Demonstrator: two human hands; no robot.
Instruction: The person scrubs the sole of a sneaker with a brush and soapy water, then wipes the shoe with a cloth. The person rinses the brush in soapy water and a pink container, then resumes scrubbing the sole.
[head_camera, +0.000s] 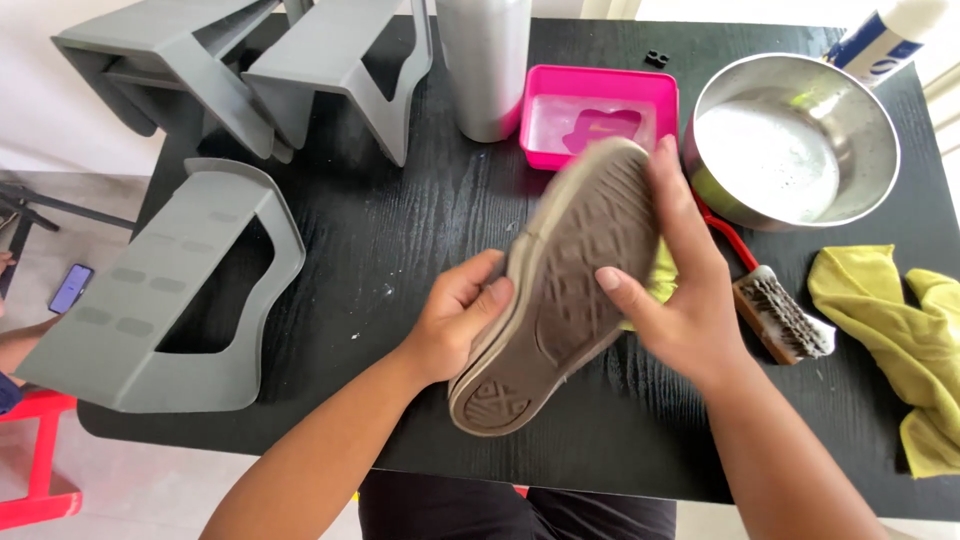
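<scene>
Shoe (565, 290), sole up, heel near-left and toe far-right, gripped by left hand (455, 320) at its left edge, right hand (675, 290) clasping its right.

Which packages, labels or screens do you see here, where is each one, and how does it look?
White plastic bottle with a blue label band: top right corner, behind the round steel bowl, tilted, partly cut off.
Small phone with a lit bluish-purple screen: far left, off the black table, rectangular.
Tall plain silver metal cylinder: top centre, no label visible.
</scene>
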